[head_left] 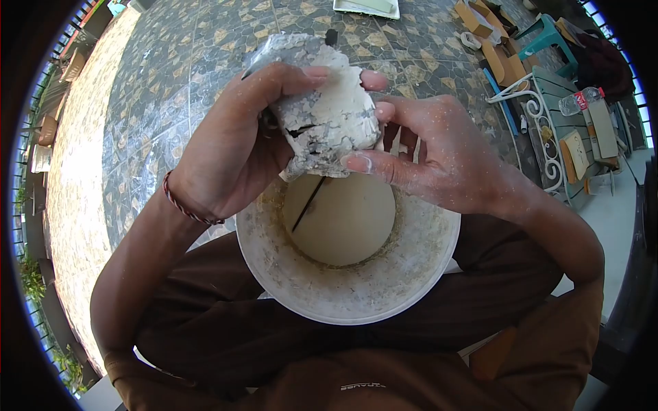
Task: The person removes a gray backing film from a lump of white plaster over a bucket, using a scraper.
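Observation:
Over the bucket I hold a lump crusted with white and grey plaster-like material (329, 103). Its surface is cracked and flaking, and a small dark piece sticks out at its top. My left hand (236, 127) wraps round the lump's left side, thumb across the upper face. My right hand (432, 151) grips its right edge between thumb and fingers, with white residue on the fingertips. Below, between my legs, stands a white bucket (349, 301) holding cloudy, whitish liquid (353, 229). A thin dark stick (308, 205) slants in the bucket, its upper end hidden behind the lump.
Patterned stone tiles (178, 89) cover the floor ahead. To the right is a bench (548, 123) with white scrolled metalwork, bearing a plastic bottle (581, 101). Beyond it are a green stool (548, 41) and cardboard boxes (504, 61). A white tray (367, 8) lies at the far edge.

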Action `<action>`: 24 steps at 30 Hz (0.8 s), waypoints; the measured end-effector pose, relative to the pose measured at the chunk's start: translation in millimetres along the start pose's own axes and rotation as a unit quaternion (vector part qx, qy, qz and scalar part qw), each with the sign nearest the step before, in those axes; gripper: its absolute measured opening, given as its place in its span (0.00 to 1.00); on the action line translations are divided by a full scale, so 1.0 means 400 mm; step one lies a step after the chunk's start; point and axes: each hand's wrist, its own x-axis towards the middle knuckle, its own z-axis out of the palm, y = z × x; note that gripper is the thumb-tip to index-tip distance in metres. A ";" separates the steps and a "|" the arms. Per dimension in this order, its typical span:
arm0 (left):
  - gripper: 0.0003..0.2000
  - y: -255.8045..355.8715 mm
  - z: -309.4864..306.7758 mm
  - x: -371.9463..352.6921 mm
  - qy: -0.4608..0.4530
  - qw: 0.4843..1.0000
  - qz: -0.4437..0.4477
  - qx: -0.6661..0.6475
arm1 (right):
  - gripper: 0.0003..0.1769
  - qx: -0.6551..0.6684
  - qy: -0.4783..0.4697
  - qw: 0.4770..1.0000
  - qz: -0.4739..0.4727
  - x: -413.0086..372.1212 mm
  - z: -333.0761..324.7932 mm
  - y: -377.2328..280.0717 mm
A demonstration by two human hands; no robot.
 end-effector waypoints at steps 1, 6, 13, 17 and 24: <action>0.25 -0.003 -0.007 0.003 0.002 1.000 0.001 0.001 | 0.15 0.030 0.001 0.999 -0.016 0.002 -0.003 -0.003; 0.19 -0.010 -0.037 0.005 0.018 0.997 -0.043 -0.057 | 0.16 0.061 -0.026 0.997 -0.041 0.008 -0.016 0.002; 0.15 0.003 0.023 -0.001 0.079 0.988 -0.093 -0.089 | 0.16 -0.014 -0.097 0.994 -0.052 0.006 -0.005 -0.019; 0.15 -0.013 0.007 0.008 0.023 0.993 -0.076 -0.084 | 0.18 0.038 -0.026 0.993 -0.109 0.013 0.018 -0.015; 0.19 -0.030 -0.035 0.004 -0.011 0.997 -0.030 -0.073 | 0.13 0.193 -0.090 0.973 0.086 0.014 -0.010 -0.031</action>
